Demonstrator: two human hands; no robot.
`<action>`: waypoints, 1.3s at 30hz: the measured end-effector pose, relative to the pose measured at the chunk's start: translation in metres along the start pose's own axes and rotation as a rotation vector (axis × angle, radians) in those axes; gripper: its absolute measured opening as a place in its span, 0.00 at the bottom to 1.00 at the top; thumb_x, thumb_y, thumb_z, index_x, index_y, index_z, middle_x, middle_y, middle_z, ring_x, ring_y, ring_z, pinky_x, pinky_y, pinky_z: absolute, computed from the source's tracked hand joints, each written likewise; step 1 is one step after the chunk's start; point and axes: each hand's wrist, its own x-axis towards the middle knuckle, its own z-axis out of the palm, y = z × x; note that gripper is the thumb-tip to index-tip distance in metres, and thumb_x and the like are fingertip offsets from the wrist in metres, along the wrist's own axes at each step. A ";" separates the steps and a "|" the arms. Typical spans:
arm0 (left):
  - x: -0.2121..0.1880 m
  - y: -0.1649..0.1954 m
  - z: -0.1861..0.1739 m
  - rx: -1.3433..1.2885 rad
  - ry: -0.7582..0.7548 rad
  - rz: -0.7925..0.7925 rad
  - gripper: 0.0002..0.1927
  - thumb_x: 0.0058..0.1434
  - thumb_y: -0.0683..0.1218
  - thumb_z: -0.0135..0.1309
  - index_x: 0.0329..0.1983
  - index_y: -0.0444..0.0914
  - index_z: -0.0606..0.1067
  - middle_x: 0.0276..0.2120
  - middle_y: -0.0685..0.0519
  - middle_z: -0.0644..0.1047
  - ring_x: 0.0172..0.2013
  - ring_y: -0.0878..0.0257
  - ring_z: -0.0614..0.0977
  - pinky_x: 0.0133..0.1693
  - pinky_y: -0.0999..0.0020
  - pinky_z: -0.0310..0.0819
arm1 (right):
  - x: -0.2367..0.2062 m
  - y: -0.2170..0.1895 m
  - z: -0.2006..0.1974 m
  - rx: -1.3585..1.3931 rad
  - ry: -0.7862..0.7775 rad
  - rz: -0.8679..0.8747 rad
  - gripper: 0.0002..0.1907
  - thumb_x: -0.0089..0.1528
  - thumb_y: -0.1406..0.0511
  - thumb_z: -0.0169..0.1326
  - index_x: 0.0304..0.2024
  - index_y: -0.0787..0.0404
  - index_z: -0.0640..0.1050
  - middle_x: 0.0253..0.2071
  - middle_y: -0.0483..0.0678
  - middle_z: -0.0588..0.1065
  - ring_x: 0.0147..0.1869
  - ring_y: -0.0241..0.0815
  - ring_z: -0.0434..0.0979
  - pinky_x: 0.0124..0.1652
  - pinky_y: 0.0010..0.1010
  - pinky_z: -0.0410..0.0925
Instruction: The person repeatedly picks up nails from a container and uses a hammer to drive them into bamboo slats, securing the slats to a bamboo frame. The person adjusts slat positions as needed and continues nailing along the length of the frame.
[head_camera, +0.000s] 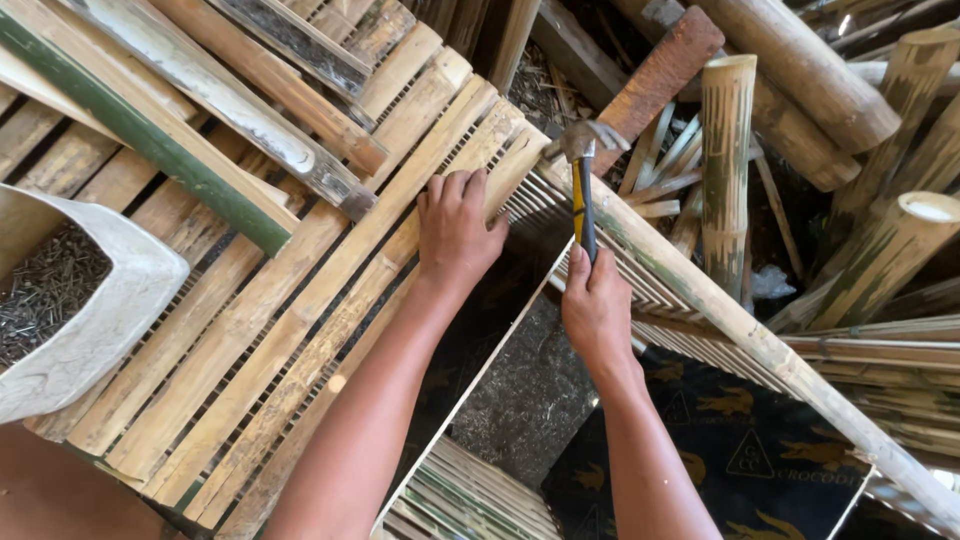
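The right hand (597, 305) was wrapped tight round the yellow-and-black handle of a claw hammer (583, 175), whose steel head hung just above the top corner of a bamboo slat panel (300, 330), where that corner met a long bamboo pole (740, 320) running down toward the lower right. The left hand (455, 230) lay flat and spread on the panel's upper edge, fingers curled over a slat, pinning nothing but the wood itself; no nail could be made out beneath the hammer head.

The plainest risk was to that left hand: it rested near the striking point, so a glancing blow off the rounded pole could have landed on the fingertips. The slats looked thin and dry, and a hard or off-centre hit might well have split one along its grain. The panel sat tilted on loose poles rather than on a firm floor, so it could have shifted under a blow. Beyond the hammer stood cut bamboo stumps (727, 160) and a rusty flat bar (660, 75), close enough to catch a high backswing. A pale sack (110, 300) of dark bits sat at the panel's left edge, well apart
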 end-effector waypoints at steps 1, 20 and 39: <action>-0.003 -0.003 0.000 -0.017 -0.017 -0.016 0.31 0.52 0.52 0.68 0.57 0.35 0.75 0.49 0.47 0.75 0.52 0.49 0.71 0.56 0.49 0.64 | 0.000 0.001 0.001 0.011 -0.004 0.014 0.22 0.72 0.53 0.43 0.37 0.66 0.70 0.23 0.58 0.74 0.24 0.55 0.73 0.29 0.48 0.65; -0.001 -0.010 0.012 -0.044 -0.020 -0.060 0.29 0.55 0.53 0.68 0.58 0.40 0.76 0.50 0.52 0.75 0.54 0.52 0.71 0.60 0.50 0.62 | -0.018 -0.066 -0.036 0.269 0.181 -0.393 0.17 0.76 0.54 0.36 0.43 0.62 0.65 0.22 0.41 0.68 0.20 0.29 0.67 0.18 0.26 0.62; -0.004 -0.010 0.013 -0.111 0.038 -0.002 0.28 0.56 0.50 0.67 0.60 0.38 0.75 0.51 0.47 0.75 0.57 0.46 0.71 0.61 0.47 0.60 | 0.009 -0.016 0.005 0.004 0.194 -0.342 0.16 0.74 0.58 0.43 0.41 0.65 0.70 0.21 0.55 0.70 0.23 0.51 0.73 0.25 0.45 0.63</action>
